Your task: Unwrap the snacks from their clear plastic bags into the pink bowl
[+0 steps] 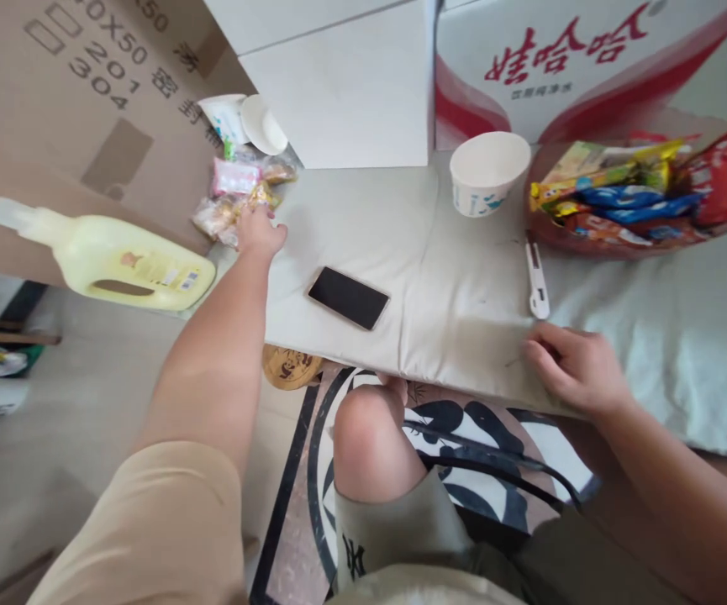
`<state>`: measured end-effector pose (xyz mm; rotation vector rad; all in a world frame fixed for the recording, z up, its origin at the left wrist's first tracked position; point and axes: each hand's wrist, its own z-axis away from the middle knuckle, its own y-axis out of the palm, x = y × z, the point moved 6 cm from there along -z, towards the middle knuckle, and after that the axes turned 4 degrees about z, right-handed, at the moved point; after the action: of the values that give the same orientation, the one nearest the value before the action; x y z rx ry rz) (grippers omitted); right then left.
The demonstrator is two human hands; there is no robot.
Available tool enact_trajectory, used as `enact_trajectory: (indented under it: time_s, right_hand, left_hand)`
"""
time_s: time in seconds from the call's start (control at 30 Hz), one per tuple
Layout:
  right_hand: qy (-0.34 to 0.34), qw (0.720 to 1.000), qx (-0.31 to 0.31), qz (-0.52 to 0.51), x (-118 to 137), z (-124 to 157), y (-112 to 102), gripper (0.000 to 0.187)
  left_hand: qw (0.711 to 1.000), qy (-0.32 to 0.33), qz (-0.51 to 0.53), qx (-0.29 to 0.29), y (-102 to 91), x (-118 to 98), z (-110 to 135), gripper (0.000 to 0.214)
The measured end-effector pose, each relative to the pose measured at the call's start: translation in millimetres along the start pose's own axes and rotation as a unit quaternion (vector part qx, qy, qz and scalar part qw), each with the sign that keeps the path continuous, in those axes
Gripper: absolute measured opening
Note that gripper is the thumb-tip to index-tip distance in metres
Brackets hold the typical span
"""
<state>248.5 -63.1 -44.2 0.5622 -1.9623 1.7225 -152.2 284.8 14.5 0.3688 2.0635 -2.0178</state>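
Note:
My left hand (260, 233) reaches to a small heap of wrapped snacks (235, 178) at the far left of the cloth. Its thumb stands apart and the fingers are over the nearest wrappers, holding nothing that I can see. On the front part of the cloth rests my right hand (581, 370), fingers curled into a loose fist with nothing showing in it. Just beyond its knuckles lies a white utility knife (535, 281). A dark-screened phone (349, 297) lies flat between the hands.
Two paper cups (264, 124) lie behind the snack heap. A white paper tub (489, 176) stands beside a reddish basket (581, 244) of packaged snacks. A yellow bottle (133, 260) lies at the left by a cardboard box (111, 151). White boxes (350, 92) stand at the back.

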Motion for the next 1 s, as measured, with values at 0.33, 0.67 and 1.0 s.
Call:
enact_trajectory:
  time_s: [0.33, 0.67, 1.0]
  right_hand:
    - [0.014, 1.000, -0.004, 0.019, -9, 10, 9, 0.020]
    - [-0.009, 0.998, -0.007, 0.058, -5, 2, 10, 0.028]
    - [0.034, 0.999, -0.008, -0.004, 2, -5, 1, 0.033]
  left_hand:
    - [0.969, 0.020, 0.191, -0.157, -5.8, 55, -52, 0.058]
    - [0.988, 0.069, 0.053, -0.124, -6.5, 21, -30, 0.019]
    - [0.899, 0.275, 0.300, -0.164, 57.6, -143, 88, 0.024]
